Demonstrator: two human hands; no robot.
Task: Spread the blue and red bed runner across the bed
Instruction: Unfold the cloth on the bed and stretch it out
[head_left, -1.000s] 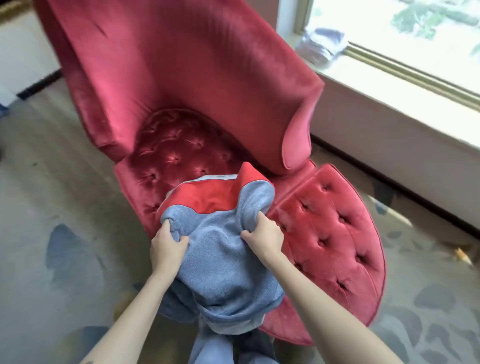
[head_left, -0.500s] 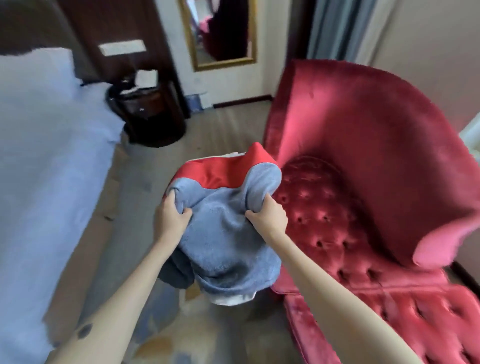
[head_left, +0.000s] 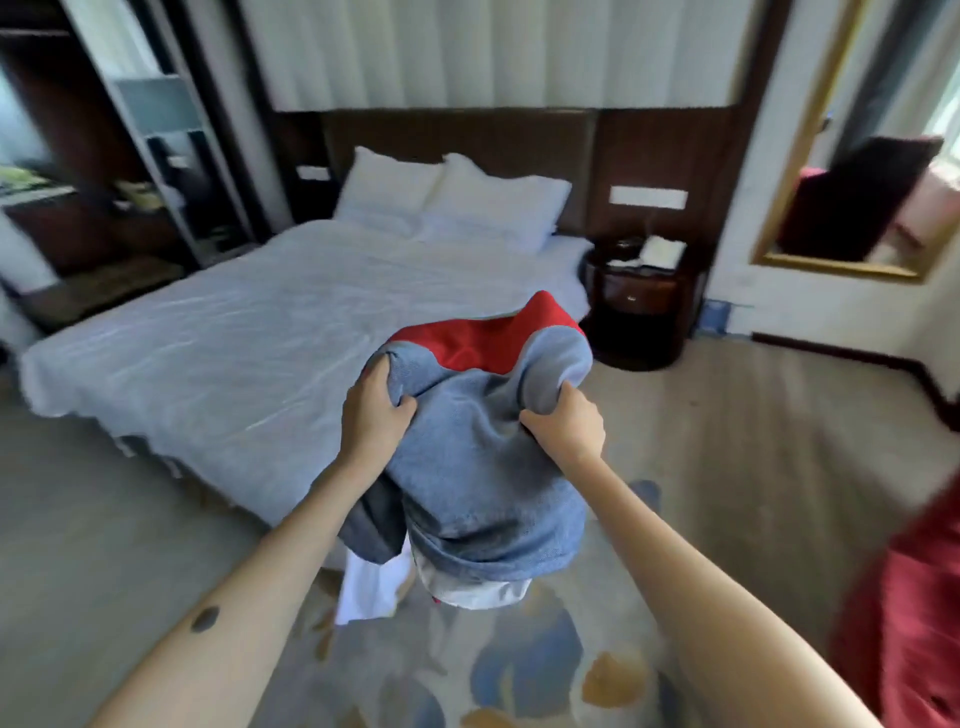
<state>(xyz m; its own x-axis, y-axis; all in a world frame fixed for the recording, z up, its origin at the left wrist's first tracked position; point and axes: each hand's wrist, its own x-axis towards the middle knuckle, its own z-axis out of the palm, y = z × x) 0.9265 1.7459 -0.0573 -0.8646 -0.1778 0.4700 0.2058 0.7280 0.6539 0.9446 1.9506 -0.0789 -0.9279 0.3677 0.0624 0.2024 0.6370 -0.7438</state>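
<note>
The blue and red bed runner (head_left: 483, 467) hangs bunched in front of me, blue cloth facing me, a red band along its top and a white lining at the bottom. My left hand (head_left: 371, 410) grips its upper left fold. My right hand (head_left: 566, 428) grips its upper right fold. The bed (head_left: 249, 343) with a white sheet lies ahead and to the left, its near corner just behind the runner. Two white pillows (head_left: 452, 197) lean on the dark headboard.
A dark round nightstand (head_left: 641, 306) stands right of the bed. A gold-framed mirror (head_left: 857, 197) leans on the right wall. The red armchair's edge (head_left: 914, 613) shows at the lower right. Dark shelving (head_left: 145, 171) is at the left. A patterned rug (head_left: 467, 675) lies underfoot.
My view has swung left from the red armchair to face the bed. Both hands keep the same grip on the runner, which has come away from the chair.
</note>
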